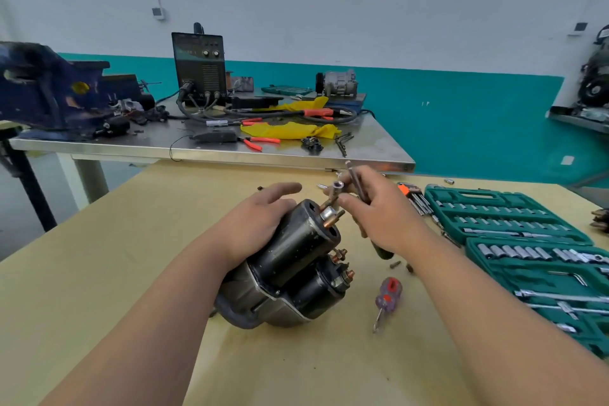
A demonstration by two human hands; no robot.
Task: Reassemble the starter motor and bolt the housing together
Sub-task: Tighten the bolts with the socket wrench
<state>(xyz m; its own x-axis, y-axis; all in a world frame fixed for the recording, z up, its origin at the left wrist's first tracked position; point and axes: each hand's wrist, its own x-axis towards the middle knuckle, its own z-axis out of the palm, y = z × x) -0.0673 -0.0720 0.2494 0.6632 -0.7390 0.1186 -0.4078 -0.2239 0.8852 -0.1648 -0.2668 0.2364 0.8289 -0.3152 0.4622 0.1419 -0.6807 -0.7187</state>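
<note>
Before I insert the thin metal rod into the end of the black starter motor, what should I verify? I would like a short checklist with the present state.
1. Steadying of black cylindrical starter motor: left hand rests on it, ok.
2. Grip on thin metal rod: right hand pinches it, ok.
3. Dark end-face hole in view: ok.
4. Rod lined up with a hole: not ok, it points upward.
5. Rod thread condition: cannot tell.

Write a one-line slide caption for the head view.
Left hand rests on the starter motor on the table; right hand holds a thin metal rod near its copper studs.
</note>
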